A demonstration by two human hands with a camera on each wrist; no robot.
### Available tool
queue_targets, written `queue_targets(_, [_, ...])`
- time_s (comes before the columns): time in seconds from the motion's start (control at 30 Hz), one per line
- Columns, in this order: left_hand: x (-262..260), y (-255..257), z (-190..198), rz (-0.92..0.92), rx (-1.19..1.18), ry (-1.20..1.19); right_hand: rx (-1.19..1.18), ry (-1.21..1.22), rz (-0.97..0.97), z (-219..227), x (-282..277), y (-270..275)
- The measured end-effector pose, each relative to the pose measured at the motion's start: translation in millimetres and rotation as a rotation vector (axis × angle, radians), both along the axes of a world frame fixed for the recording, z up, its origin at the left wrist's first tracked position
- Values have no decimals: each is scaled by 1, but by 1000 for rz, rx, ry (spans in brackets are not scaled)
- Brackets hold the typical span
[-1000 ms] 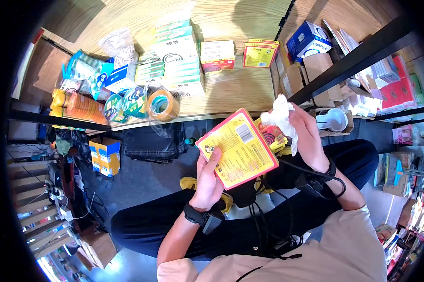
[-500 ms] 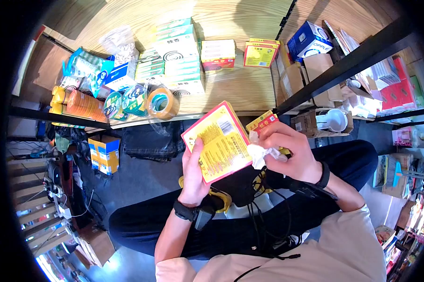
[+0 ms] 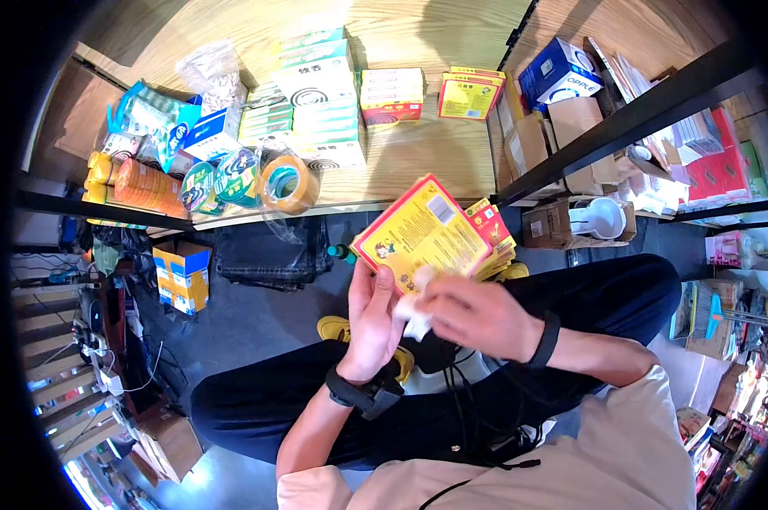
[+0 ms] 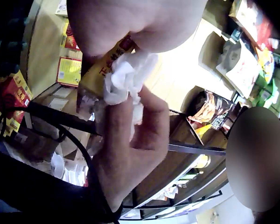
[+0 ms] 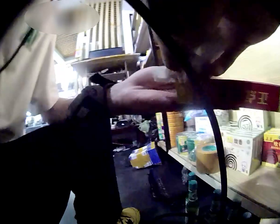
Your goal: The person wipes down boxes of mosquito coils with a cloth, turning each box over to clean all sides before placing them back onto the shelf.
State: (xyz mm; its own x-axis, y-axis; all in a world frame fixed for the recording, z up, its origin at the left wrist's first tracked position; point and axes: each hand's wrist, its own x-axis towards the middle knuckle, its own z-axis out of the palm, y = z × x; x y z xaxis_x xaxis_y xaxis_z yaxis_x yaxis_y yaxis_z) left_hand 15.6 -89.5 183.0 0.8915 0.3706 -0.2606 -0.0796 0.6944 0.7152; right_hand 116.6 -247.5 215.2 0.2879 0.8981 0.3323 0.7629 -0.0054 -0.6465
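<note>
Left hand [image 3: 369, 314]: fingers curled round the lower edge of a yellow box [image 3: 421, 231], holding it tilted above the lap. Right hand [image 3: 476, 316]: pinching a crumpled white tissue [image 3: 415, 308], pressed against the box's near corner, just beside the left thumb. Second red-and-yellow box [image 3: 492, 233]: tucked behind the first, touching it. Wooden shelf [image 3: 426, 161]: beyond both hands, bearing stacked coil boxes [image 3: 320, 106] and a tape roll [image 3: 286, 183]. Dark trousers [image 3: 605, 293]: beneath the hands.
</note>
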Motion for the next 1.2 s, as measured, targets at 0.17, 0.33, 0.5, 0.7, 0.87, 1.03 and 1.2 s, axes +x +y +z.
queue_targets(0.17, [-5, -8, -2, -51, -6, -42, 57, -190, -143, 0, 43, 6])
queue_targets(0.33, [-5, -16, -6, -88, -15, -66, 24, 8, -240, -2, 38, 8])
queue_targets(0.5, [-10, -21, -13, -133, 68, -76, -13, 21, -192, 0, 32, 4])
queue_targets(0.7, [-15, -24, -19, -196, 224, -16, 66, 116, -87, 1, 26, 13])
queue_targets(0.87, [-10, -19, -14, -186, 262, -41, 57, 58, -279, -1, 55, 5])
queue_targets(1.03, [0, 10, 18, 34, 17, 18, -62, 168, -541, 4, 99, -16])
queue_targets(1.2, [-3, 31, 18, 112, -30, 70, -6, 694, -412, 3, 95, -19])
